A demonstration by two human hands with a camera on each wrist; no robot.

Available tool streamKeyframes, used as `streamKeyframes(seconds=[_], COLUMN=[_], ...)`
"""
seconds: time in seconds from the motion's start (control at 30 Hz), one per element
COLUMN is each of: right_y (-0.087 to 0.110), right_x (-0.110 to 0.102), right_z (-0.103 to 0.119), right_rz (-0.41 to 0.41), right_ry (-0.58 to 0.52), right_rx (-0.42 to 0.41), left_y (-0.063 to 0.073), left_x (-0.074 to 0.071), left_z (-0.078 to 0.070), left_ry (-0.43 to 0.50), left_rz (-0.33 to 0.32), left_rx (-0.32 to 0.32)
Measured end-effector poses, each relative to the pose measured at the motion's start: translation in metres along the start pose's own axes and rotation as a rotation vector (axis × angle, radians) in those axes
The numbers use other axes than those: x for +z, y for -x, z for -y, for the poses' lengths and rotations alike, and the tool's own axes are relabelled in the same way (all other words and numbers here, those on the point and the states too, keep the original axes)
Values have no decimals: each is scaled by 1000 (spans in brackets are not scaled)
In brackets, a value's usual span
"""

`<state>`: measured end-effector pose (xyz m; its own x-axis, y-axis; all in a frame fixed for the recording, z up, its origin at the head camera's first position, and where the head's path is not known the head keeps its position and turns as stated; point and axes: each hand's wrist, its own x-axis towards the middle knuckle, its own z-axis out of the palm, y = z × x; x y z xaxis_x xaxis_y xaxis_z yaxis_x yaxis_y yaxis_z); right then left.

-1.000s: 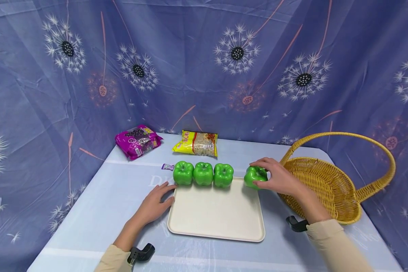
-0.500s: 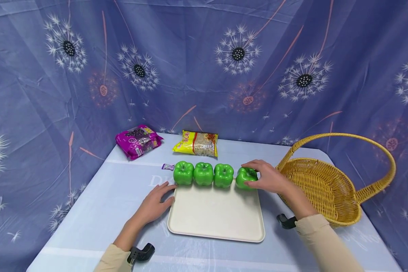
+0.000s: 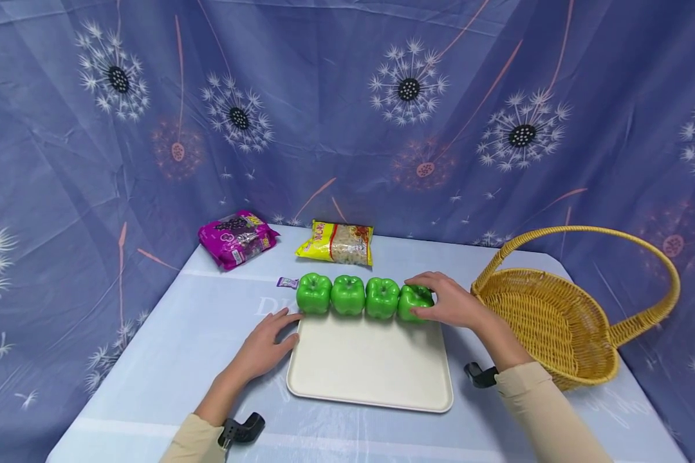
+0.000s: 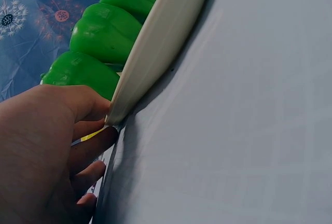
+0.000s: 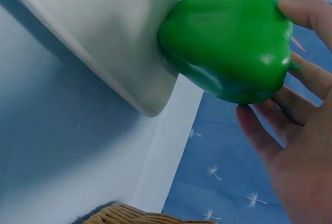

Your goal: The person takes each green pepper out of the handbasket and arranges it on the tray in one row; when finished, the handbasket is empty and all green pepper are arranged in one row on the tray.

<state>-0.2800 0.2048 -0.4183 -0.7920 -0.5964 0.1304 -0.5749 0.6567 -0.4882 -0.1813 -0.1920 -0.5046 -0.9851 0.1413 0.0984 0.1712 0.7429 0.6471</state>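
Four-lobed green bell peppers stand in a row along the tray's far edge: a left one (image 3: 313, 294), two middle ones (image 3: 347, 296) and a right-end one (image 3: 412, 303). My right hand (image 3: 448, 301) holds the right-end pepper by its top, thumb on the near side and fingers on the far side. In the right wrist view that pepper (image 5: 228, 47) sits against its neighbour, over the tray corner. My left hand (image 3: 266, 344) rests with loosely extended fingers at the left edge of the cream tray (image 3: 370, 366), touching its rim near the far corner.
A woven basket (image 3: 547, 321) with a tall handle stands at the right. Behind the peppers lie a yellow snack bag (image 3: 336, 243), a purple bag (image 3: 237, 239) and a small purple wrapped sweet (image 3: 287, 283). A patterned curtain (image 3: 324, 128) hangs behind the table.
My right hand has moved left with the right-end pepper, closing the gap to the other peppers in the row. The left hand has stayed at the tray's edge.
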Motion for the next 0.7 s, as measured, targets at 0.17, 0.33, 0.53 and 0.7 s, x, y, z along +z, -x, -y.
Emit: streamKeyframes(seconds=[0.17,0.33,0.53,0.7], right_y=[-2,-1,8,17], right_x=[3,3,0,-4], right_z=[-3,-4,-2,-5], right_rz=[-6,-13,-33,-69], right_ry=[-2,-12,-70,-52], right_rx=[-15,-19,38,70], left_y=[0,0,0,1], left_x=[0,1,2,2], left_z=[2,2,1,-1], left_ry=[-10,-11,-6,-10], left_rz=[0,4,1,5], left_rx=[12,11,27,13])
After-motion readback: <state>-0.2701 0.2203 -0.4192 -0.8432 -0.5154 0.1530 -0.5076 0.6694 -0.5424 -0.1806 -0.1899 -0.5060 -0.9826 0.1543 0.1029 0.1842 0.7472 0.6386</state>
